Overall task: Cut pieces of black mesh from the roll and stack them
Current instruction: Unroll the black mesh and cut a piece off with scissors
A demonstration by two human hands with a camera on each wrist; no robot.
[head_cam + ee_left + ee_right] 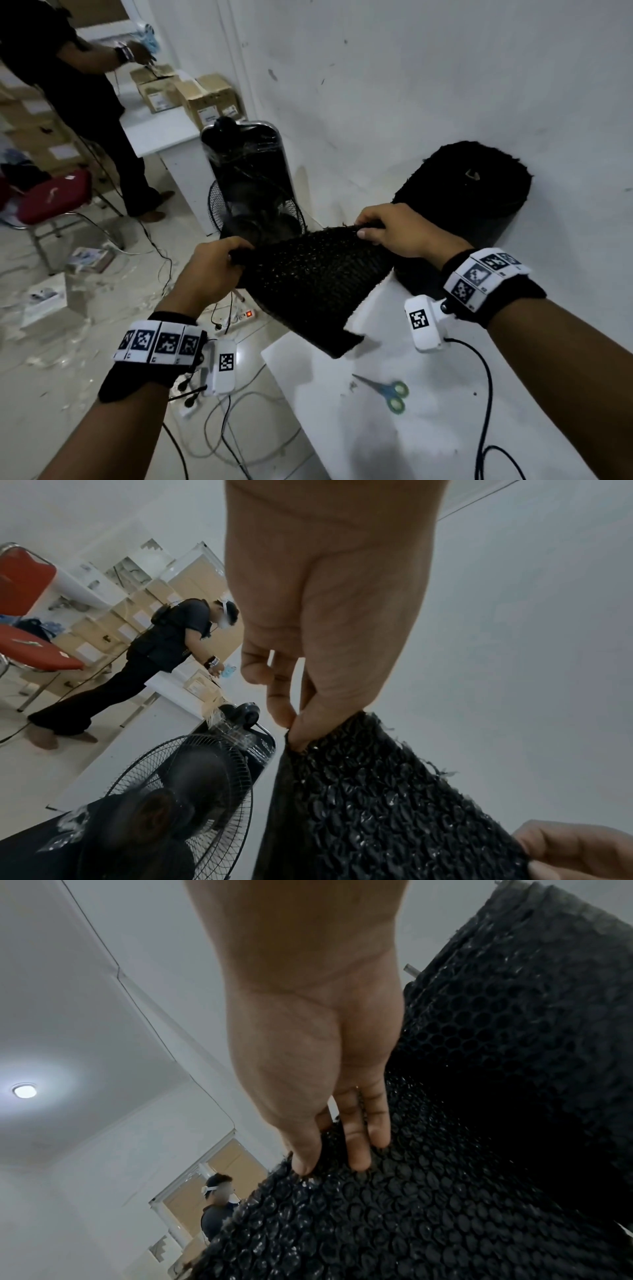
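A cut piece of black mesh [311, 284] hangs in the air above the white table's [394, 442] far left corner. My left hand [219, 263] pinches its upper left corner, thumb against fingers [301, 729]. My right hand [383, 229] grips the upper right corner, with the thumb and fingers [356, 1148] curled over the mesh [394, 1218]. The big black mesh roll [462, 192] stands on the table against the wall, just behind my right hand. Green-handled scissors [387, 390] lie on the table below the hanging piece.
A black standing fan [253, 212] sits on the floor just past the mesh. A power strip [239, 317] and cables trail across the floor below. Another person [78, 102] stands far left by a white desk with cardboard boxes [202, 96]. A red chair [51, 202] is at left.
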